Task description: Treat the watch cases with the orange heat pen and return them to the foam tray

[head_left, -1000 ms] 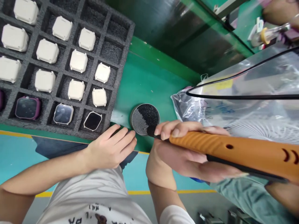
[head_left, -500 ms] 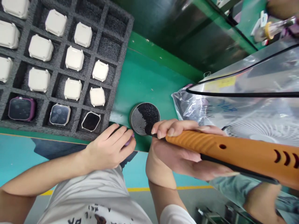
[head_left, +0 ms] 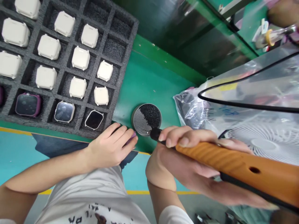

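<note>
My right hand [head_left: 187, 155] is wrapped around an orange electric screwdriver [head_left: 219, 155] with a black nose, which slants down to the left. Its tip is at the near right rim of a round dish [head_left: 141, 119], half a dotted plate and half filled with tiny dark pieces, probably screws. Whether the tip touches them I cannot tell. To the dish's left, at the bench edge, my left hand [head_left: 112, 146] is closed over a purple watch [head_left: 131, 137], mostly hidden by the fingers. Just left of that hand lies a dark-screened watch [head_left: 94, 120] in a foam tray [head_left: 111, 90].
The tray's other pockets hold several white watch cases [head_left: 81, 58], a silver watch [head_left: 64, 112] and a second purple watch [head_left: 28, 105]. Right of the dish are a plastic bag [head_left: 191, 109], a black cable [head_left: 233, 102] and a white fan [head_left: 263, 143]. Another person's hand [head_left: 282, 12] shows top right.
The screwdriver's rear end has swung down and its nose has shifted slightly right at the dish rim. My left hand stays closed in place. The view has shifted a little.
</note>
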### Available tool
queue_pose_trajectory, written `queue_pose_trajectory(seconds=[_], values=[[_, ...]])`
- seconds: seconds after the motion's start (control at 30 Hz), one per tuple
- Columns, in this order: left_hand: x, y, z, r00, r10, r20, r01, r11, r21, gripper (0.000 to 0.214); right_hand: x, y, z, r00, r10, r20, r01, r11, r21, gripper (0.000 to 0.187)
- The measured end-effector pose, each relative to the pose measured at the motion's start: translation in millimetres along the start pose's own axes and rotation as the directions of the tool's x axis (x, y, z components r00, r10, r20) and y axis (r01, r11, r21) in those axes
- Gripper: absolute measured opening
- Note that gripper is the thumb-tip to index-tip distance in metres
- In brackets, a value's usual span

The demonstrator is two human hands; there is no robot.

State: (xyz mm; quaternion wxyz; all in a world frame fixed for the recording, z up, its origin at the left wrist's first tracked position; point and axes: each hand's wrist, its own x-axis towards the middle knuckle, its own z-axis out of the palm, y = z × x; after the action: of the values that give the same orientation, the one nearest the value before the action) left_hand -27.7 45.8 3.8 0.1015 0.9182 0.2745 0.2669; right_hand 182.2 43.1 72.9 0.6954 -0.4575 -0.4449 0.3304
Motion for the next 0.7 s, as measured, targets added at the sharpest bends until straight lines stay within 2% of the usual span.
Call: queue_pose_trajectory(seconds=[0.1, 0.13, 0.23, 0.33, 0.57, 0.7], values=[[1.0, 0.6, 0.9, 0.999, -0.019, -0.034, 0.020, 1.000, 0.013, 0.028, -5.9, -7.3, 6.9, 0.996, -0.069, 0.063, 0.069, 0.998, 0.011, 0.077], [1.4, 0.7, 1.1, 0.999, -0.022, -0.040, 0.023, 1.000, 0.016, 0.027, -8.0, -8.0, 9.0, 0.994, -0.066, 0.085, 0.065, 0.998, 0.018, 0.079], [2.4, 0.6, 0.9, 0.999, -0.022, -0.047, 0.023, 1.000, 0.016, 0.026, -13.6, -6.5, 12.5, 0.993, -0.034, 0.110, 0.031, 0.999, 0.033, 0.075], [2.4, 0.3, 0.2, 0.999, -0.025, -0.042, 0.025, 1.000, 0.008, 0.026, -17.2, -3.5, 12.6, 0.994, -0.021, 0.110, 0.018, 0.999, 0.027, 0.079], [2.5, 0.7, -1.1, 0.999, -0.030, -0.028, 0.030, 1.000, 0.005, 0.027, -18.1, 3.1, 13.5, 0.990, -0.046, 0.136, 0.043, 0.999, 0.026, 0.079], [3.2, 1.8, 0.1, 0.999, -0.043, -0.023, 0.043, 0.999, -0.002, 0.029, -17.8, 5.7, 17.3, 0.984, -0.102, 0.145, 0.102, 0.995, 0.010, 0.084]])
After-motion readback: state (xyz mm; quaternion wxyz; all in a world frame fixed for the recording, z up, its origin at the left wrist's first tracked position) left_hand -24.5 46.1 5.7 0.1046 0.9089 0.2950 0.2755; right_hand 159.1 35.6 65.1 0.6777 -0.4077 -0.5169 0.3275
